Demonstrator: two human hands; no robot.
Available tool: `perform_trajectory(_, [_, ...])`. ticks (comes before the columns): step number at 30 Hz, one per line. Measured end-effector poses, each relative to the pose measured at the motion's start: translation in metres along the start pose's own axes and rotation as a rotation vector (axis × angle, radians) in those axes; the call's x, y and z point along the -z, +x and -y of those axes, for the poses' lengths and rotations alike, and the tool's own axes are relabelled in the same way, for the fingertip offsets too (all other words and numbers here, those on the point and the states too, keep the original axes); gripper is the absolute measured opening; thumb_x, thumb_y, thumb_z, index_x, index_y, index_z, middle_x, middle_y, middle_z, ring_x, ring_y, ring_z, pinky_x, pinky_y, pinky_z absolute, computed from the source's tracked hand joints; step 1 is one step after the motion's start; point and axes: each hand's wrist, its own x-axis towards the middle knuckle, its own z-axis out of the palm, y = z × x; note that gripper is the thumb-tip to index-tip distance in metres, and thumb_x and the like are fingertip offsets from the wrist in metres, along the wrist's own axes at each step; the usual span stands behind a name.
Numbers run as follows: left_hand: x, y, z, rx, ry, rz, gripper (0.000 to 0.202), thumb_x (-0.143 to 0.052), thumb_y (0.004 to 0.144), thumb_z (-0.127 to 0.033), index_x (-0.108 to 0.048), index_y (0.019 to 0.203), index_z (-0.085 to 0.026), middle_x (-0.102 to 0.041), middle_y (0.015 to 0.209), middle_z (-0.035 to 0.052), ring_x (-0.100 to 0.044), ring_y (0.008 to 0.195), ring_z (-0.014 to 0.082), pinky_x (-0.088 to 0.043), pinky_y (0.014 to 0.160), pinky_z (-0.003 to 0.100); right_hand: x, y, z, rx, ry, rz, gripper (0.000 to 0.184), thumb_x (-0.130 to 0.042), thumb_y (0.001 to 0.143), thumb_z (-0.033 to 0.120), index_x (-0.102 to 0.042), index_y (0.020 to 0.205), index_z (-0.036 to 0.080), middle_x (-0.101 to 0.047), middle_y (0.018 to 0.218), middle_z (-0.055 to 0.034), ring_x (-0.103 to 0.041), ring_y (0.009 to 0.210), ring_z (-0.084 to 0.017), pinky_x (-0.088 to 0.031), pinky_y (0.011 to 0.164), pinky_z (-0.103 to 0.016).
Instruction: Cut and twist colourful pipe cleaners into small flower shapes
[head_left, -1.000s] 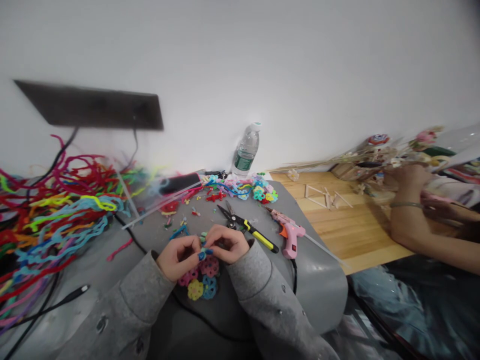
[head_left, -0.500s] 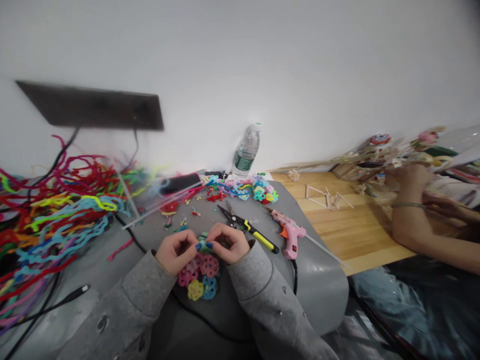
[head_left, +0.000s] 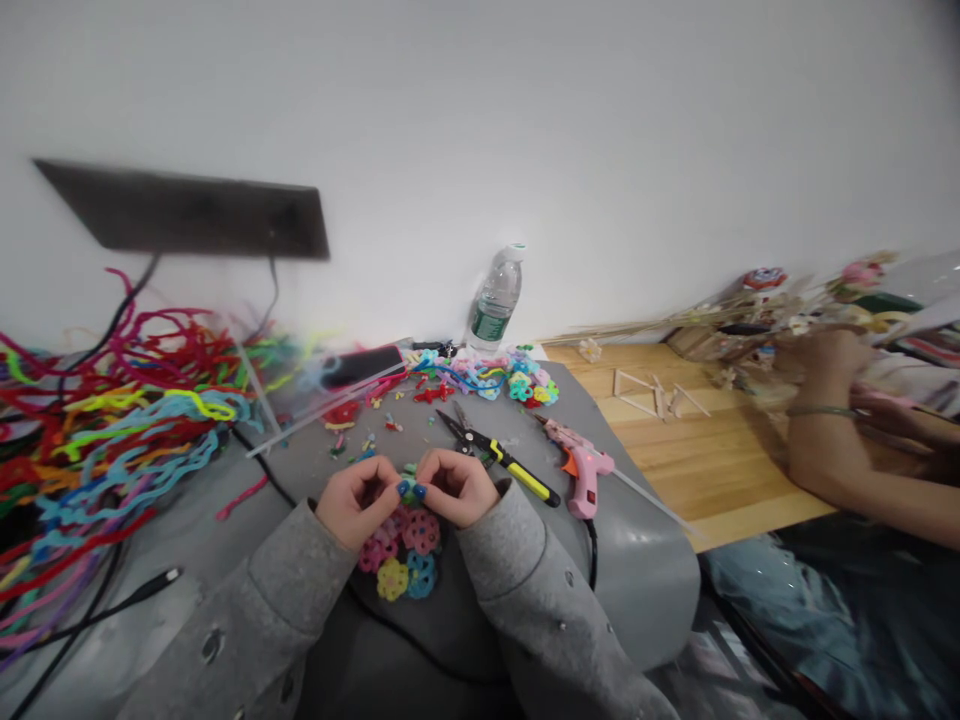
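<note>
My left hand and my right hand meet above the grey mat, each closed in a pinch with thumb against fingers. Between the fingertips is a green pipe-cleaner flower, partly hidden by the thumbs. Just below hang or lie more fuzzy flowers in a cluster: a pink flower, a yellow flower and a blue flower. Whether these are joined to the green one I cannot tell. Beyond my right hand lie yellow-and-black pliers with their jaws apart, and a pink glue gun.
Many coloured pipe cleaners heap at the left. A water bottle leans against the wall, with finished flowers beside it. Black cables cross the grey mat. Another person's arm rests over the wooden table at right.
My two thumbs have come slightly closer together on the green flower. The whole view has shifted a little; the tools lie where they were.
</note>
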Motion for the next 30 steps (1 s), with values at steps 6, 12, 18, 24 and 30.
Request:
perform_trajectory(6, [-0.003,-0.001,0.003,-0.023,0.066,-0.012,0.019,-0.052,0.079,-0.029,-0.052,0.065,-0.016,-0.047,0.058,-0.0020,-0.045,0.054,0.0119,-0.036,0.053,0.024,0.000,0.000,0.001,-0.035,0.020,0.029,0.038,-0.071,0.068,0.049,-0.052,0.065,0.017,-0.049,0.058,0.0022,-0.044,0.053,-0.009,-0.036,0.050,-0.023])
perform_trajectory(12, [-0.006,0.001,-0.008,0.017,-0.032,-0.090,0.022,-0.059,0.075,-0.032,-0.056,0.062,-0.015,-0.052,0.055,-0.0016,-0.048,0.054,0.0116,-0.040,0.053,0.023,0.000,0.000,0.002,-0.012,0.031,0.005,0.039,-0.070,0.068,0.050,-0.052,0.065,0.017,-0.051,0.061,0.0016,-0.044,0.055,-0.009,-0.037,0.051,-0.022])
perform_trajectory(18, [-0.001,0.004,-0.008,0.109,-0.176,-0.068,0.027,-0.066,0.072,-0.041,-0.066,0.071,-0.014,-0.066,0.064,0.0043,-0.059,0.061,0.0156,-0.048,0.059,0.026,0.003,0.001,0.003,-0.016,0.034,-0.017,0.038,-0.070,0.068,0.051,-0.053,0.069,0.017,-0.050,0.061,0.0017,-0.045,0.054,-0.010,-0.036,0.050,-0.022])
perform_trajectory(24, [0.000,0.004,-0.003,0.139,-0.231,-0.067,0.030,-0.069,0.069,-0.044,-0.067,0.072,-0.014,-0.066,0.066,0.0043,-0.059,0.063,0.0159,-0.049,0.061,0.026,0.004,0.002,0.003,-0.040,0.048,-0.016,0.038,-0.071,0.067,0.050,-0.053,0.071,0.016,-0.050,0.061,0.0020,-0.045,0.054,-0.009,-0.036,0.051,-0.022])
perform_trajectory(30, [-0.003,0.006,-0.012,0.176,-0.268,-0.067,0.034,-0.071,0.063,-0.047,-0.063,0.066,-0.013,-0.060,0.059,0.0018,-0.054,0.057,0.0139,-0.045,0.055,0.025,0.004,0.001,0.004,-0.100,0.079,0.056,0.038,-0.073,0.068,0.047,-0.053,0.075,0.015,-0.052,0.065,0.0019,-0.047,0.055,-0.008,-0.038,0.055,-0.022])
